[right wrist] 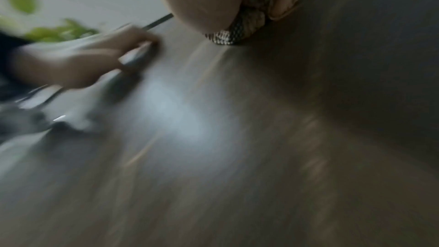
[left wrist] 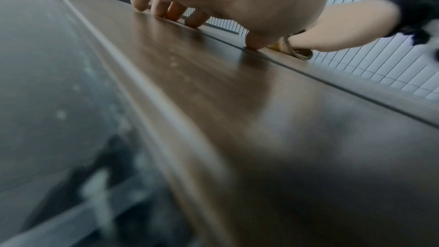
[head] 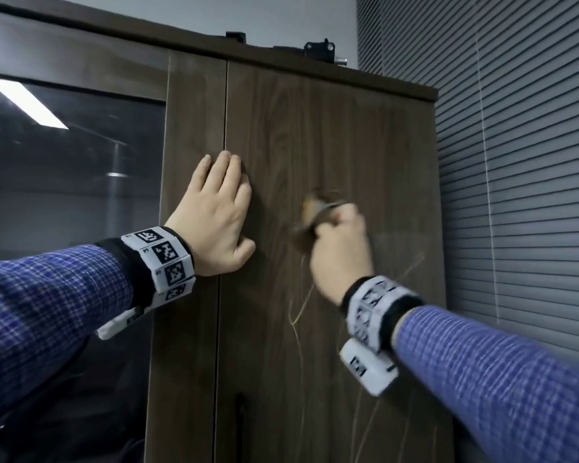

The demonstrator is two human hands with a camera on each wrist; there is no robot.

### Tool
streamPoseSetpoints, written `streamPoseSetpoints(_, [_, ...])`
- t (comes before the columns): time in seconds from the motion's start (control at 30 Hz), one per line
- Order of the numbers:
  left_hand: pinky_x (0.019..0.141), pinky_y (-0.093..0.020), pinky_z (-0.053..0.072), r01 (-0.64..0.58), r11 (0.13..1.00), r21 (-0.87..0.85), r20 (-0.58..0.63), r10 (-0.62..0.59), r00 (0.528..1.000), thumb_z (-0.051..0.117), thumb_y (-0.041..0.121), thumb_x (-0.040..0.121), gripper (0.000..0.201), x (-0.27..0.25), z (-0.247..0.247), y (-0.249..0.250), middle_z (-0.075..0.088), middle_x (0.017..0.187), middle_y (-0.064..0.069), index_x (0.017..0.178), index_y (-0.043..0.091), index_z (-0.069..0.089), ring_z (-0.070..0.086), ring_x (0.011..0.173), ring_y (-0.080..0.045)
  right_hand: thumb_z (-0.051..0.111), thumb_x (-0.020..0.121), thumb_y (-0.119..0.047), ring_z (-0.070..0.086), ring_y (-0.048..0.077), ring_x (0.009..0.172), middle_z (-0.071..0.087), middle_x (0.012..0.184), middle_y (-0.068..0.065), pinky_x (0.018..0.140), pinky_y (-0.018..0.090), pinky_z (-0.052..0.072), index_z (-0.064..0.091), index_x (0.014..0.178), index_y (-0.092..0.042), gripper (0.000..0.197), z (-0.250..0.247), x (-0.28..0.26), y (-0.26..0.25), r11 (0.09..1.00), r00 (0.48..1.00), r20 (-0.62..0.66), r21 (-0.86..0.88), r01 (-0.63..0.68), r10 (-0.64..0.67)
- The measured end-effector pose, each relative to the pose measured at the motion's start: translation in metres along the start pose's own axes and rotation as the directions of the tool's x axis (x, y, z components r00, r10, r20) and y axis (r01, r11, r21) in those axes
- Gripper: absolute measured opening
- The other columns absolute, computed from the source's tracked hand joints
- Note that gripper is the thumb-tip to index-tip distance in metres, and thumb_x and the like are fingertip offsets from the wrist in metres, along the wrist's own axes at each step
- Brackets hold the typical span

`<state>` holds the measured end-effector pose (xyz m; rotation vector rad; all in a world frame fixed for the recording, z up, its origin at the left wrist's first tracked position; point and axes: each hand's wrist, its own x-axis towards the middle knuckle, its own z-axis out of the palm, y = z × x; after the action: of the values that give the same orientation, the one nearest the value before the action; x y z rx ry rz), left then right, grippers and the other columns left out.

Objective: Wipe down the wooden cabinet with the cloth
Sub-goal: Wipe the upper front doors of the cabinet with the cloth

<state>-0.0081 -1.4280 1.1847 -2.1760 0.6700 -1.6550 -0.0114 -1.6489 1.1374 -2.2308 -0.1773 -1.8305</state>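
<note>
A tall dark wooden cabinet (head: 348, 135) fills the head view. My left hand (head: 214, 212) lies flat and open against the seam between its two doors, fingers pointing up. In the left wrist view those fingertips (left wrist: 164, 11) press on the wood (left wrist: 213, 100). My right hand (head: 341, 245) grips a bunched brown and yellow cloth (head: 315, 212) and holds it against the right door; it is motion-blurred. The right wrist view shows the textured cloth (right wrist: 247, 23) wedged between thumb and fingers, touching the door (right wrist: 237, 138). Thin pale lines (head: 298, 309) mark the door below the cloth.
A glass door panel (head: 71, 182) is on the cabinet's left. Small black hardware (head: 320, 51) sits on the cabinet top. Closed grey blinds (head: 522, 162) hang right beside the cabinet's right edge. A dark slot handle (head: 239, 426) is low on the right door.
</note>
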Motion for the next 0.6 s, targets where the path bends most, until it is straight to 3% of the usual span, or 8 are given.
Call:
streamPoseSetpoints(0.07, [0.119,-0.063,0.018,-0.005,1.0,0.005,0.003,0.005,1.0,0.042,0.058,0.069,0.097,0.0,0.0,0.0,0.033,0.15,-0.037,0.134,-0.014,0.045,0.025,0.144,-0.051,0.051,0.083,-0.004,0.047,0.034,0.096,0.049,0.11,0.016,0.078,0.04,0.046,0.059,0.124,-0.008,0.042,0.009,-0.033,-0.039,0.976,0.973,0.088,-0.019,0.217,-0.215])
streamPoseSetpoints(0.2, [0.12,-0.063,0.017,-0.009,1.0,0.022,0.004,0.009,1.0,0.043,0.06,0.072,0.097,-0.002,-0.003,-0.003,0.033,0.15,-0.036,0.135,-0.013,0.044,0.025,0.144,-0.051,0.058,0.077,-0.004,0.045,0.03,0.093,0.047,0.108,0.01,0.061,0.037,0.048,0.063,0.092,-0.011,0.017,0.013,-0.055,-0.051,0.923,0.91,0.167,-0.001,0.385,-0.38])
streamPoseSetpoints(0.3, [0.12,-0.063,0.016,-0.019,0.999,0.039,0.01,0.018,1.0,0.042,0.061,0.072,0.098,-0.002,-0.004,-0.005,0.033,0.151,-0.036,0.137,-0.012,0.044,0.025,0.145,-0.049,0.053,0.083,-0.006,0.046,0.032,0.091,0.046,0.107,0.011,0.061,0.037,0.046,0.058,0.12,-0.014,0.038,0.006,-0.031,-0.018,0.911,0.905,0.141,-0.042,0.411,-0.402])
streamPoseSetpoints(0.37, [0.12,-0.063,0.015,-0.015,0.999,0.039,0.005,0.014,1.0,0.04,0.061,0.072,0.097,-0.003,-0.004,-0.006,0.032,0.151,-0.035,0.137,-0.012,0.044,0.024,0.146,-0.048,0.05,0.089,-0.011,0.047,0.034,0.091,0.046,0.107,0.014,0.069,0.04,0.047,0.055,0.13,-0.015,0.042,-0.002,-0.009,0.024,0.953,0.958,0.046,-0.096,0.287,-0.283])
streamPoseSetpoints(0.43, [0.12,-0.063,0.015,-0.004,0.999,0.035,0.002,0.004,1.0,0.039,0.059,0.072,0.096,-0.004,-0.003,-0.006,0.031,0.152,-0.034,0.138,-0.011,0.044,0.023,0.146,-0.048,0.048,0.091,-0.013,0.05,0.038,0.092,0.045,0.108,0.017,0.076,0.041,0.045,0.058,0.128,-0.014,0.038,-0.012,0.008,0.074,0.994,0.995,-0.087,-0.108,0.03,-0.04])
streamPoseSetpoints(0.47, [0.121,-0.062,0.015,-0.002,0.999,0.032,0.003,0.002,1.0,0.039,0.059,0.073,0.096,-0.003,-0.003,-0.005,0.03,0.153,-0.034,0.139,-0.011,0.043,0.022,0.147,-0.048,0.047,0.09,-0.013,0.05,0.04,0.094,0.045,0.11,0.019,0.08,0.041,0.045,0.059,0.128,-0.013,0.039,-0.016,0.01,0.095,0.987,0.983,-0.147,-0.1,-0.128,0.112])
streamPoseSetpoints(0.53, [0.121,-0.062,0.015,-0.005,1.0,0.03,0.001,0.005,1.0,0.04,0.058,0.074,0.095,-0.003,-0.002,-0.003,0.029,0.154,-0.034,0.139,-0.011,0.043,0.021,0.148,-0.047,0.046,0.09,-0.013,0.047,0.041,0.105,0.043,0.12,0.02,0.09,0.04,0.041,0.06,0.128,-0.009,0.04,-0.017,0.006,0.117,0.904,0.891,-0.206,-0.06,-0.424,0.404])
streamPoseSetpoints(0.6, [0.12,-0.063,0.016,-0.003,1.0,0.029,-0.005,0.004,1.0,0.04,0.057,0.074,0.094,-0.002,0.0,-0.003,0.029,0.154,-0.034,0.138,-0.011,0.043,0.02,0.148,-0.048,0.047,0.09,-0.011,0.04,0.038,0.117,0.041,0.134,0.02,0.1,0.037,0.033,0.059,0.125,-0.004,0.038,-0.009,-0.002,0.106,0.837,0.828,-0.153,-0.01,-0.547,0.54])
